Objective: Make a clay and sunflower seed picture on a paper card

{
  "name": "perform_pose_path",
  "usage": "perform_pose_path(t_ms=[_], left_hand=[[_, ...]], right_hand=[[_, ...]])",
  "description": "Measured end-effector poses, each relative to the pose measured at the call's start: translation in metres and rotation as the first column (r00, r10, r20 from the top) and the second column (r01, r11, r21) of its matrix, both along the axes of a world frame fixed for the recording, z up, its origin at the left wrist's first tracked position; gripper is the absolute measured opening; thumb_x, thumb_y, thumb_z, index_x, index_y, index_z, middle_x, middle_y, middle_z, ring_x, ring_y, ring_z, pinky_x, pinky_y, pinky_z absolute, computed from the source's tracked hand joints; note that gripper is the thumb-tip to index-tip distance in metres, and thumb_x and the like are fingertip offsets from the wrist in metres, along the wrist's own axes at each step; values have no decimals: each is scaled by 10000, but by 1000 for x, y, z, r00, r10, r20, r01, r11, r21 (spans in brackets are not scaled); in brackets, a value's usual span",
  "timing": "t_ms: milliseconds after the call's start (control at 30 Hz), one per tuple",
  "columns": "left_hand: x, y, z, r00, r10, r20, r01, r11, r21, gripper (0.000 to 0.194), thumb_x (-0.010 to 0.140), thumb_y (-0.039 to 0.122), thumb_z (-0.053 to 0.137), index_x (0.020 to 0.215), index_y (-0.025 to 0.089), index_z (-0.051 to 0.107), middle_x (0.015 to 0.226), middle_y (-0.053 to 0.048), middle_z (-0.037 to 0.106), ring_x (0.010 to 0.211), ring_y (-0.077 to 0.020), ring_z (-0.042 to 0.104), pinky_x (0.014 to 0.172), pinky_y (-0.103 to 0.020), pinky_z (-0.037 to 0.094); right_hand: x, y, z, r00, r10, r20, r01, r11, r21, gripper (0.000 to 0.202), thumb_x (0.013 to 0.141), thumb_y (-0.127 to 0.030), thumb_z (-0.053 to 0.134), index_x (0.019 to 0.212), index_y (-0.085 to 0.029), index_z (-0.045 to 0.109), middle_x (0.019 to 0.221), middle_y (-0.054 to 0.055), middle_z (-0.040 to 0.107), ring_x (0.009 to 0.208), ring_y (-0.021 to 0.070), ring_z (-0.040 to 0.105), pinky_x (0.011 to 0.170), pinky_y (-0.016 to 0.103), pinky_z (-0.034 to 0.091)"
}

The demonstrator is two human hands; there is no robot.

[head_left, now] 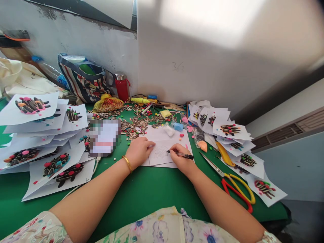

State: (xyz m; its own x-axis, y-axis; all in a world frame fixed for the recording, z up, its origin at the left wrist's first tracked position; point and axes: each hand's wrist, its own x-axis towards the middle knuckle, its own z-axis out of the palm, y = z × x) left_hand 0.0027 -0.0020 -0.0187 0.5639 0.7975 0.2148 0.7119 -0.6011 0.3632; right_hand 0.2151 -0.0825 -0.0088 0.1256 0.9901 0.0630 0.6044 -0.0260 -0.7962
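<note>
My right hand is closed round a black pen, its tip touching a white sheet of paper. On that sheet is a pencil-grey or thin-lined drawing of a rounded, spiky animal-like shape. My left hand holds the sheet's left side down with bent fingers, thumb and index close together. Just beyond the sheet lie a white clay packet and a blue clay lump. To the right of my right hand, scissors with red and yellow handles lie partly open.
Stacks of papers with seed figures stand at left and right. Sunflower seeds are scattered across the green tabletop behind. A blurred phone, yellow cutter, red flask and striped bag are around.
</note>
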Motion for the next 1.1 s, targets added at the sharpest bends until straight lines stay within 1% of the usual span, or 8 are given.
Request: perform_pose_path(t_ms=[167, 400, 533, 633, 767, 900, 1100], left_hand=[[0, 0, 0, 1000, 4, 1, -4, 1000, 3, 228, 876, 295, 575, 1041, 292, 731, 913, -53, 659, 870, -207, 584, 827, -335, 426], [-1, -1, 1, 1000, 0, -1, 0, 1000, 7, 228, 875, 292, 573, 1037, 288, 733, 897, -52, 661, 864, -206, 587, 822, -332, 429], [-1, -1, 1, 1000, 0, -3, 0, 1000, 12, 228, 875, 293, 575, 1038, 286, 733, 898, -53, 663, 863, -205, 590, 825, -333, 430], [0, -1, 1, 1000, -1, -6, 1, 1000, 4, 231, 877, 292, 572, 1044, 288, 731, 907, -53, 665, 870, -207, 593, 827, -335, 434], [0, -1, 2, 1000, 2, -9, -2, 1000, -15, 234, 880, 295, 571, 1050, 284, 731, 919, -55, 669, 888, -206, 595, 849, -335, 432], [0, -1, 3, 1000, 7, -14, -7, 1000, -13, 233, 876, 295, 574, 1047, 280, 732, 922, -58, 672, 889, -208, 595, 844, -337, 435], [0, -1, 4, 1000, 1, -12, -1, 1000, -1, 227, 875, 288, 577, 1039, 279, 735, 922, -56, 676, 882, -211, 600, 836, -335, 438]], right_hand=[[2, 2, -1, 1000, -24, -15, 25, 1000, 15, 149, 812, -327, 510, 802, -232, 623, 735, -10, 633, 683, 172, 556, 615, 274, 413], [2, 2, -2, 1000, -10, -9, 10, 1000, 2, 139, 811, -326, 512, 803, -236, 618, 710, -18, 618, 641, 165, 536, 590, 272, 401], [3, 2, -1, 999, -25, -20, 25, 1000, 8, 125, 808, -312, 515, 784, -232, 609, 726, -15, 624, 669, 166, 545, 600, 267, 403], [3, 3, -1, 999, -38, -24, 38, 999, 18, 132, 813, -312, 510, 799, -230, 611, 742, -10, 628, 687, 169, 550, 608, 267, 405], [3, 3, -1, 1000, -19, -2, 19, 1000, 6, 142, 816, -322, 503, 815, -232, 613, 712, -17, 606, 651, 164, 531, 598, 269, 396], [3, 3, -1, 1000, -24, 14, 24, 999, 26, 138, 809, -312, 491, 787, -229, 599, 702, -17, 599, 661, 169, 533, 611, 275, 398], [1, -1, 2, 1000, -19, -20, 20, 998, 65, 126, 803, -291, 491, 758, -226, 589, 713, -8, 615, 680, 171, 552, 624, 276, 410]])
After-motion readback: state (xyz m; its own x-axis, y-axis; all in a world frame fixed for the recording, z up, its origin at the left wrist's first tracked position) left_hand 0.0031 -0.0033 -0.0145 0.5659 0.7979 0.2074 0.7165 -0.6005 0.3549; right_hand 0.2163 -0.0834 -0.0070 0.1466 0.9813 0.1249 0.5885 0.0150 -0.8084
